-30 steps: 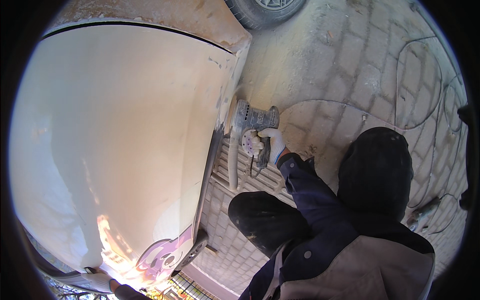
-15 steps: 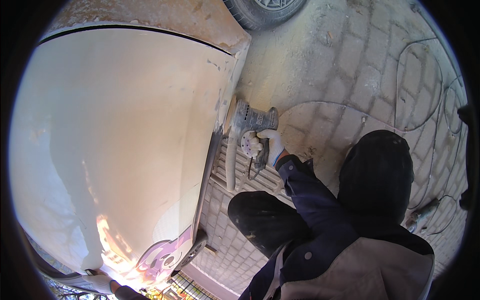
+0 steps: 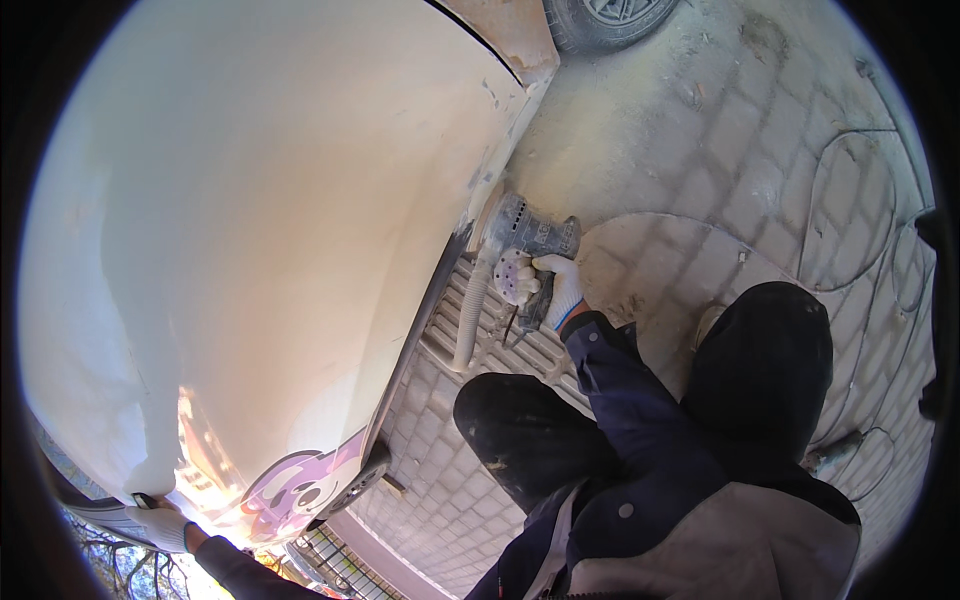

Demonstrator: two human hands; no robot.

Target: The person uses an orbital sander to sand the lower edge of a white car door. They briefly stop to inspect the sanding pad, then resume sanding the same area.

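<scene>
My right hand [image 3: 562, 290], in a white knitted glove, is closed around the handle of a dusty grey power sander [image 3: 535, 232]. The sander's pad side is against the lower edge of a pale car panel [image 3: 270, 230], and a ribbed hose [image 3: 470, 320] hangs from it. A white, purple-dotted bundle [image 3: 517, 277], perhaps a glove, is at the handle beside my fingers. At the lower left, my gloved left hand [image 3: 160, 525] has its fingers curled at the panel's far edge, by a small dark piece [image 3: 150, 500] that I cannot identify.
A slatted plastic crate or pallet [image 3: 540, 355] lies beneath the sander on dusty paving [image 3: 720, 130]. A thin cable [image 3: 690, 215] loops across the ground to the right. Another power tool [image 3: 835, 450] lies by my knee. A car wheel [image 3: 610, 20] stands at the top, and a cartoon decal [image 3: 300, 490] marks the panel.
The view has shifted, so the panel and sander appear slightly further right. The sander keeps its place against the lower edge. My left hand appears higher and further left, still at the panel's edge.
</scene>
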